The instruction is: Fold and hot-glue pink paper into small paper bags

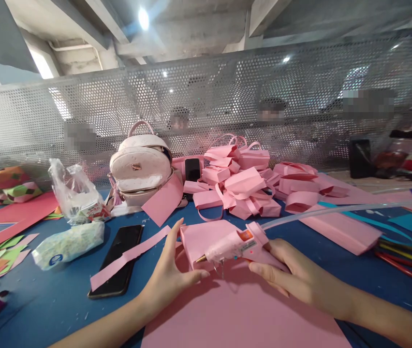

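Note:
My right hand (286,273) is wrapped round the handle of a pink glue gun (233,246), with a clear glue stick (322,210) at its back. The gun's metal nozzle points left, close to the side of a folded pink paper box (204,231). Around the left side of that box is my left hand (171,270), thumb in front and fingers behind, gripping it. Under both lies a large pink sheet (242,314). A narrow pink strip (129,257) rests across a black phone (119,266) left of my left hand.
Behind are a white backpack (140,169) and a pile of pink paper bags (245,181). A plastic bag (73,193) and tissue pack (68,244) lie left; a pink bag (344,228) and coloured sticks (407,258) lie right. A perforated metal screen (220,106) stands beyond.

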`<state>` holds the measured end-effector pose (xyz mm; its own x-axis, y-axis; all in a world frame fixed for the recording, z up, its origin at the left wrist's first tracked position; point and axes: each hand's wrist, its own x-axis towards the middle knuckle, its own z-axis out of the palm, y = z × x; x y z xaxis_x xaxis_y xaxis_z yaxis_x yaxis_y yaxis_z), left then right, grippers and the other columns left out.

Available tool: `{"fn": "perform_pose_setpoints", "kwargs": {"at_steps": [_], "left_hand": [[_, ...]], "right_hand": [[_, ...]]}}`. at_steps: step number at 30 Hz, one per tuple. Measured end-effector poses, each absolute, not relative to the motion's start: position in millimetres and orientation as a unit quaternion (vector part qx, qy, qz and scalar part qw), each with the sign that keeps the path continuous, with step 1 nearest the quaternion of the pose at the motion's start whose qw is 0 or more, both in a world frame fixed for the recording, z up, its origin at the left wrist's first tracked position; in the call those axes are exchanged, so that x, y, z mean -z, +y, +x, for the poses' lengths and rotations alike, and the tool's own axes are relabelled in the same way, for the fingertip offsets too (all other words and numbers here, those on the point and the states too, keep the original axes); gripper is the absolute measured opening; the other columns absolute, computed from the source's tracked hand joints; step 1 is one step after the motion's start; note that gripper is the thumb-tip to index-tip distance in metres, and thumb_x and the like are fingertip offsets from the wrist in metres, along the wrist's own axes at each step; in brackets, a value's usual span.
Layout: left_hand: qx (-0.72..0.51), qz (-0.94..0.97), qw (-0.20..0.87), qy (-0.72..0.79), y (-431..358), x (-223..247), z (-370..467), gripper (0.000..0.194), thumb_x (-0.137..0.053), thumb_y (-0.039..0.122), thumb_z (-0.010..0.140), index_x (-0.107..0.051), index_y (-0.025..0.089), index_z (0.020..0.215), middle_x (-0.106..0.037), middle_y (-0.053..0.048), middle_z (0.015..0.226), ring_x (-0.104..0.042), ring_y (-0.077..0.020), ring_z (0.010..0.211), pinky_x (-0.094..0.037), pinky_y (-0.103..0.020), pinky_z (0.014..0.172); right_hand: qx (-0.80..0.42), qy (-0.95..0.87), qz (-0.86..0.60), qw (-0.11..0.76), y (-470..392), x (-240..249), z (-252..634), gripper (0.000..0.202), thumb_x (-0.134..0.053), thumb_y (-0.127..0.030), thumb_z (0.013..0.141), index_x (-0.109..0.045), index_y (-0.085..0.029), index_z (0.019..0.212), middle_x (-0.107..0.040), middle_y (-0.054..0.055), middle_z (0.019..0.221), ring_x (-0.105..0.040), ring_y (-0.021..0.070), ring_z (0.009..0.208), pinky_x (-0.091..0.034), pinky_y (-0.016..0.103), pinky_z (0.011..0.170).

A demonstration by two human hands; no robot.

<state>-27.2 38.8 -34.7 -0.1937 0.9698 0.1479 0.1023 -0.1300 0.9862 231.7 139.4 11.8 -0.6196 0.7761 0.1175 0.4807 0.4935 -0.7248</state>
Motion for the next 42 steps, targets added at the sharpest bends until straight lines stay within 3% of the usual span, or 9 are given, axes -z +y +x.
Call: {"fn": "perform_pose_setpoints", "kwargs": {"at_steps": [8, 14, 20, 25, 32, 36, 39, 42], "left_hand": [[-0.562, 0.503, 0.383, 0.533, 39.0, 36.1, -27.8, 0.107, -0.088, 0.035, 0.07, -0.023, 0.035, 0.155, -0.033, -0.01, 0.161, -0.049, -0.0337, 0.137, -0.041, -0.049, 0.116], [-0.562, 0.5, 0.382, 0.536, 40.2, 37.7, -30.2, 0.111, -0.09, 0.037, 0.069, -0.021, 0.035, 0.156, -0.03, -0.01, 0.162, -0.044, -0.0354, 0.141, -0.038, -0.05, 0.118], [-0.571, 0.496, 0.38, 0.532, 39.4, 39.5, -31.0, 0.107, -0.088, 0.035, 0.071, -0.022, 0.035, 0.156, -0.03, -0.01, 0.162, -0.043, -0.0352, 0.143, -0.036, -0.051, 0.119], [-0.578, 0.486, 0.385, 0.531, 39.5, 38.5, -30.3, 0.107, -0.089, 0.037, 0.07, -0.023, 0.035, 0.155, -0.03, -0.011, 0.163, -0.043, -0.0356, 0.142, -0.037, -0.05, 0.119], [-0.583, 0.478, 0.391, 0.528, 39.5, 37.7, -30.3, 0.105, -0.088, 0.037, 0.072, -0.023, 0.035, 0.155, -0.03, -0.01, 0.162, -0.045, -0.0354, 0.141, -0.04, -0.05, 0.117], [-0.58, 0.473, 0.389, 0.538, 38.4, 37.9, -29.8, 0.107, -0.087, 0.042, 0.071, -0.022, 0.032, 0.156, -0.042, -0.013, 0.154, -0.047, -0.0362, 0.139, -0.04, -0.051, 0.117], [-0.584, 0.465, 0.396, 0.534, 38.8, 36.4, -29.2, 0.109, -0.087, 0.045, 0.071, -0.021, 0.031, 0.157, -0.047, -0.014, 0.149, -0.046, -0.0371, 0.139, -0.04, -0.052, 0.116], [-0.592, 0.461, 0.408, 0.52, 40.8, 35.3, -29.2, 0.11, -0.088, 0.046, 0.07, -0.022, 0.031, 0.156, -0.042, -0.014, 0.153, -0.044, -0.0376, 0.141, -0.04, -0.053, 0.116]], "right_hand": [[-0.303, -0.85, -0.375, 0.211, 140.5, -12.8, 232.7, 0.053, -0.055, -0.067, 0.088, -0.069, -0.018, 0.098, -0.058, 0.0, 0.058, -0.053, 0.0192, 0.053, -0.047, 0.03, 0.052], [-0.288, -0.844, -0.373, 0.257, 140.1, -18.9, 233.6, 0.051, -0.059, -0.066, 0.085, -0.072, -0.018, 0.095, -0.069, 0.006, 0.078, -0.063, 0.0246, 0.072, -0.054, 0.035, 0.07], [-0.308, -0.822, -0.404, 0.258, 133.9, -28.6, 233.2, 0.046, -0.061, -0.064, 0.085, -0.071, -0.019, 0.092, -0.06, 0.001, 0.061, -0.055, 0.02, 0.056, -0.048, 0.031, 0.054], [-0.305, -0.822, -0.405, 0.26, 136.1, -34.4, 234.0, 0.047, -0.062, -0.064, 0.084, -0.071, -0.019, 0.091, -0.062, 0.002, 0.062, -0.056, 0.021, 0.056, -0.048, 0.032, 0.055], [-0.262, -0.844, -0.371, 0.284, 141.5, -39.2, 235.1, 0.051, -0.058, -0.069, 0.085, -0.075, -0.021, 0.088, -0.074, 0.008, 0.084, -0.066, 0.0297, 0.079, -0.054, 0.039, 0.074], [-0.282, -0.843, -0.351, 0.292, 142.7, -41.3, 234.9, 0.047, -0.063, -0.064, 0.085, -0.076, -0.021, 0.097, -0.077, 0.009, 0.098, -0.069, 0.0351, 0.096, -0.056, 0.041, 0.084], [-0.292, -0.838, -0.351, 0.3, 142.7, -42.5, 235.3, 0.046, -0.065, -0.062, 0.084, -0.076, -0.02, 0.1, -0.078, 0.009, 0.099, -0.07, 0.0347, 0.097, -0.056, 0.04, 0.085], [-0.279, -0.843, -0.358, 0.287, 143.0, -43.2, 236.5, 0.045, -0.062, -0.062, 0.086, -0.077, -0.02, 0.096, -0.078, 0.01, 0.094, -0.07, 0.0335, 0.09, -0.057, 0.04, 0.08]]}}
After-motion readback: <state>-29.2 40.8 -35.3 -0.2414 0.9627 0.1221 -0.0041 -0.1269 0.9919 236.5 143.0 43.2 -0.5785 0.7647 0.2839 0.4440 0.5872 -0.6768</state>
